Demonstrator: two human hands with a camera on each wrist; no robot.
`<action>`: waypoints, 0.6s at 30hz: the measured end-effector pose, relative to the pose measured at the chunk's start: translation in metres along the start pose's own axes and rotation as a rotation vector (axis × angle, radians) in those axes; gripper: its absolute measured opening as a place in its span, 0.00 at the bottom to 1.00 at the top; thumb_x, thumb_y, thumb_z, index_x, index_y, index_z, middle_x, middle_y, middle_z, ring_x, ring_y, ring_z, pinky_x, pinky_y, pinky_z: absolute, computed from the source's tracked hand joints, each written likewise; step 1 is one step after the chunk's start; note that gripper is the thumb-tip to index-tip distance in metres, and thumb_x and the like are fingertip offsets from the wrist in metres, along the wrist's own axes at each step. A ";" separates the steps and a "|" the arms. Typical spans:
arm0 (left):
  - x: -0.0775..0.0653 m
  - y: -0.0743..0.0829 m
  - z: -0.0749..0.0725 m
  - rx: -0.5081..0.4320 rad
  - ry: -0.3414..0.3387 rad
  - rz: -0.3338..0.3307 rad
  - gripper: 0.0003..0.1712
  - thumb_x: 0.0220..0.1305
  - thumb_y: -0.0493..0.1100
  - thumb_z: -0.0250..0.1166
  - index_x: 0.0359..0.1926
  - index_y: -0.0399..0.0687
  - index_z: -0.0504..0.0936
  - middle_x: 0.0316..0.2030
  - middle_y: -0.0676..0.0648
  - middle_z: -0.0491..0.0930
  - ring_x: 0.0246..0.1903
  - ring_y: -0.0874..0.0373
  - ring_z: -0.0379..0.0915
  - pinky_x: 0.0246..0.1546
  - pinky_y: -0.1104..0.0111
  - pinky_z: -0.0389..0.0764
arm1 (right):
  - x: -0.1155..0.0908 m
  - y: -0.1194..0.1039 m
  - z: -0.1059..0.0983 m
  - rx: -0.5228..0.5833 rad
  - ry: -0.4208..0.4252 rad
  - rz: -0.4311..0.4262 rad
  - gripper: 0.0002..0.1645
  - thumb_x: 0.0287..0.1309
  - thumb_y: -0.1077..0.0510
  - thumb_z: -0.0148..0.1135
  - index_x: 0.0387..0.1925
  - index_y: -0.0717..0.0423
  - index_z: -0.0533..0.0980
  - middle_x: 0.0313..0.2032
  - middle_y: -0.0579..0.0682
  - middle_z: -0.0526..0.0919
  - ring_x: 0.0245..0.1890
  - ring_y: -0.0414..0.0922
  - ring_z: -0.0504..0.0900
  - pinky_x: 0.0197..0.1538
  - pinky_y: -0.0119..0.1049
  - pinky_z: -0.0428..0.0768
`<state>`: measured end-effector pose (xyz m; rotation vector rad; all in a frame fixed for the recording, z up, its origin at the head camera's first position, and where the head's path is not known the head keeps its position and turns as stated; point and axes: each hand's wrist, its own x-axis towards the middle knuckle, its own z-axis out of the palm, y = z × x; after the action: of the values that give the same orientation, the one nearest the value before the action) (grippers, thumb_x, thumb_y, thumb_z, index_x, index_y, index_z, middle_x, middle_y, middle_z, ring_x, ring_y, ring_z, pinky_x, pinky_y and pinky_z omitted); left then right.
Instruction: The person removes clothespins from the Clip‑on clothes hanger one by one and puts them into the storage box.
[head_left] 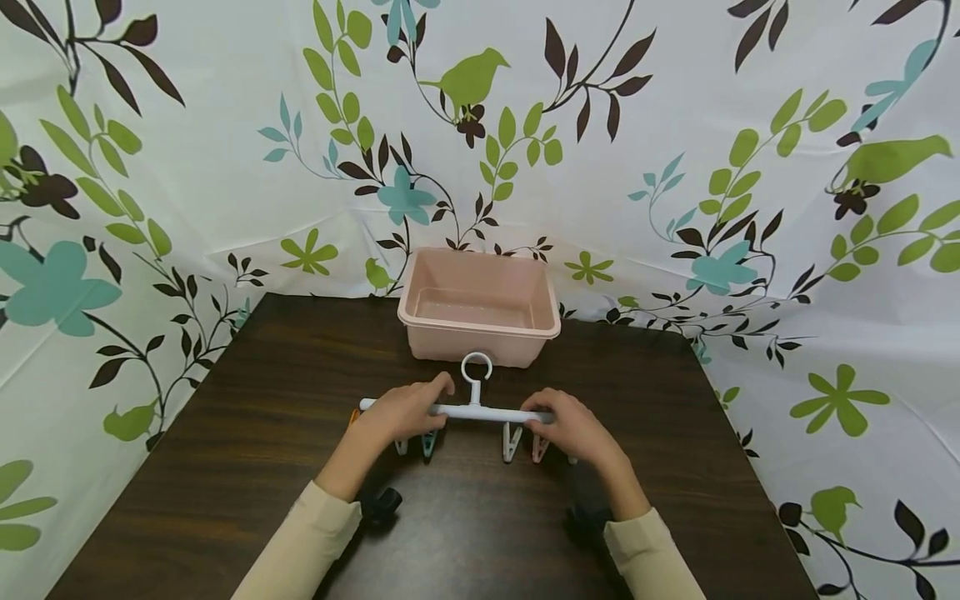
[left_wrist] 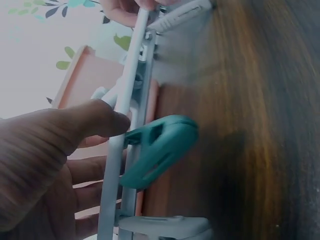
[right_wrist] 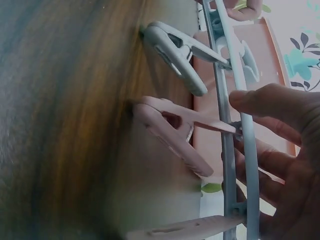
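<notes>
A white clip hanger (head_left: 491, 413) with a round hook (head_left: 477, 354) is held level above the table by both hands. My left hand (head_left: 401, 412) pinches the bar left of the hook, thumb on the near side. The right hand (head_left: 568, 423) grips it near the right end. Clothespins hang from the bar: a teal clothespin (left_wrist: 162, 150) beside the left thumb, with a pale clothespin (left_wrist: 167, 226) further out. Near the right thumb are a whitish clothespin (right_wrist: 175, 57) and a pink clothespin (right_wrist: 172, 131). A sliver of orange (head_left: 355, 415) shows behind the left hand.
Behind the hanger, at the back of the dark wooden table (head_left: 322, 358), stands a pink plastic basin (head_left: 480, 342). A white patterned sheet (head_left: 600, 192) with leaves and birds hangs behind and around the table.
</notes>
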<state>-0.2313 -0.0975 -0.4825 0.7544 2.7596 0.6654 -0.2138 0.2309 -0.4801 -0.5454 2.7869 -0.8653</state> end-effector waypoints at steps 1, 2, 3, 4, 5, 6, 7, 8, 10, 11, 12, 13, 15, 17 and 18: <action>-0.001 0.001 -0.001 -0.004 0.003 0.004 0.22 0.76 0.48 0.70 0.64 0.57 0.73 0.50 0.49 0.87 0.38 0.56 0.79 0.42 0.55 0.80 | -0.001 0.000 -0.001 0.012 -0.004 -0.012 0.08 0.70 0.57 0.73 0.48 0.45 0.88 0.45 0.42 0.87 0.44 0.42 0.83 0.52 0.49 0.83; -0.002 0.002 -0.002 -0.010 0.005 0.011 0.24 0.76 0.47 0.70 0.66 0.55 0.73 0.54 0.48 0.87 0.42 0.55 0.82 0.46 0.54 0.82 | -0.001 0.000 -0.002 0.023 -0.008 -0.023 0.08 0.70 0.57 0.73 0.48 0.46 0.88 0.44 0.42 0.87 0.44 0.41 0.82 0.52 0.48 0.82; -0.002 0.003 -0.003 -0.015 0.003 0.014 0.25 0.76 0.47 0.70 0.68 0.54 0.74 0.59 0.47 0.86 0.46 0.54 0.83 0.49 0.52 0.83 | -0.002 0.000 -0.004 0.030 -0.009 -0.033 0.08 0.70 0.57 0.73 0.48 0.46 0.88 0.43 0.42 0.86 0.43 0.41 0.82 0.51 0.46 0.82; -0.002 0.004 -0.004 -0.019 0.002 0.016 0.25 0.76 0.46 0.69 0.69 0.52 0.75 0.61 0.46 0.85 0.50 0.53 0.83 0.52 0.51 0.83 | -0.002 0.000 -0.005 0.039 -0.010 -0.043 0.07 0.69 0.57 0.73 0.47 0.46 0.87 0.43 0.42 0.86 0.42 0.41 0.81 0.50 0.45 0.81; -0.002 0.005 -0.005 -0.022 -0.004 0.016 0.25 0.76 0.47 0.69 0.69 0.50 0.77 0.62 0.46 0.84 0.52 0.53 0.83 0.54 0.51 0.83 | -0.003 -0.001 -0.006 0.044 -0.009 -0.051 0.07 0.69 0.57 0.73 0.47 0.46 0.88 0.42 0.42 0.85 0.42 0.41 0.81 0.50 0.44 0.81; -0.002 0.006 -0.005 -0.020 -0.008 0.014 0.24 0.76 0.47 0.69 0.68 0.49 0.79 0.62 0.46 0.84 0.53 0.53 0.83 0.56 0.51 0.83 | -0.003 -0.001 -0.007 0.047 -0.006 -0.059 0.07 0.69 0.57 0.73 0.47 0.46 0.88 0.42 0.42 0.85 0.42 0.41 0.81 0.49 0.43 0.81; -0.002 0.007 -0.006 -0.023 -0.011 0.011 0.22 0.76 0.48 0.69 0.66 0.48 0.81 0.60 0.46 0.84 0.52 0.53 0.82 0.55 0.51 0.83 | -0.004 -0.002 -0.008 0.052 -0.004 -0.063 0.07 0.69 0.57 0.74 0.47 0.45 0.88 0.42 0.41 0.85 0.42 0.40 0.80 0.49 0.42 0.80; -0.002 0.008 -0.007 -0.029 -0.013 0.013 0.21 0.76 0.48 0.69 0.64 0.47 0.83 0.56 0.47 0.84 0.50 0.54 0.81 0.54 0.52 0.83 | -0.004 -0.003 -0.009 0.053 -0.001 -0.071 0.07 0.69 0.57 0.73 0.47 0.46 0.88 0.41 0.41 0.85 0.42 0.40 0.80 0.48 0.41 0.80; -0.003 0.009 -0.009 -0.038 -0.019 0.010 0.18 0.76 0.50 0.69 0.60 0.48 0.87 0.50 0.50 0.83 0.44 0.57 0.78 0.49 0.55 0.82 | -0.005 -0.005 -0.011 0.055 0.009 -0.072 0.07 0.69 0.57 0.74 0.47 0.44 0.88 0.42 0.40 0.85 0.42 0.40 0.80 0.48 0.40 0.80; -0.003 0.010 -0.009 -0.041 -0.019 0.008 0.17 0.77 0.51 0.68 0.58 0.48 0.88 0.46 0.52 0.81 0.41 0.58 0.76 0.47 0.56 0.81 | -0.005 -0.006 -0.012 0.057 0.013 -0.071 0.07 0.69 0.56 0.74 0.46 0.44 0.88 0.42 0.40 0.85 0.42 0.40 0.80 0.49 0.40 0.79; -0.003 0.011 -0.010 -0.043 -0.016 0.008 0.16 0.77 0.52 0.68 0.57 0.49 0.89 0.44 0.53 0.80 0.39 0.59 0.74 0.45 0.58 0.79 | -0.006 -0.008 -0.013 0.059 0.018 -0.070 0.07 0.69 0.56 0.74 0.46 0.43 0.88 0.42 0.39 0.85 0.43 0.40 0.79 0.49 0.41 0.79; -0.004 0.012 -0.011 -0.049 -0.014 0.006 0.16 0.77 0.53 0.68 0.55 0.50 0.89 0.42 0.54 0.79 0.37 0.60 0.72 0.43 0.59 0.78 | -0.006 -0.009 -0.014 0.058 0.023 -0.068 0.07 0.69 0.56 0.74 0.46 0.43 0.88 0.42 0.39 0.85 0.43 0.41 0.79 0.50 0.41 0.79; -0.004 0.013 -0.013 -0.047 -0.006 0.006 0.15 0.77 0.54 0.68 0.53 0.52 0.89 0.40 0.56 0.77 0.36 0.61 0.71 0.41 0.61 0.76 | -0.007 -0.012 -0.016 0.051 0.039 -0.066 0.07 0.68 0.56 0.74 0.46 0.42 0.88 0.43 0.38 0.85 0.44 0.41 0.79 0.51 0.43 0.79; -0.005 0.015 -0.015 -0.033 0.008 0.009 0.14 0.77 0.56 0.68 0.51 0.54 0.89 0.39 0.56 0.76 0.35 0.61 0.71 0.40 0.61 0.76 | -0.008 -0.015 -0.017 0.031 0.059 -0.069 0.08 0.68 0.56 0.75 0.46 0.41 0.88 0.44 0.38 0.85 0.46 0.41 0.79 0.53 0.45 0.79; -0.005 0.015 -0.016 -0.030 0.015 0.011 0.14 0.77 0.57 0.68 0.51 0.54 0.88 0.39 0.56 0.76 0.35 0.61 0.71 0.39 0.61 0.76 | -0.009 -0.017 -0.018 0.018 0.072 -0.069 0.08 0.68 0.56 0.75 0.47 0.41 0.88 0.45 0.38 0.86 0.46 0.41 0.79 0.53 0.46 0.80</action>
<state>-0.2251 -0.0948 -0.4605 0.7618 2.7544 0.7150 -0.2052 0.2308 -0.4548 -0.6235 2.8368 -0.9411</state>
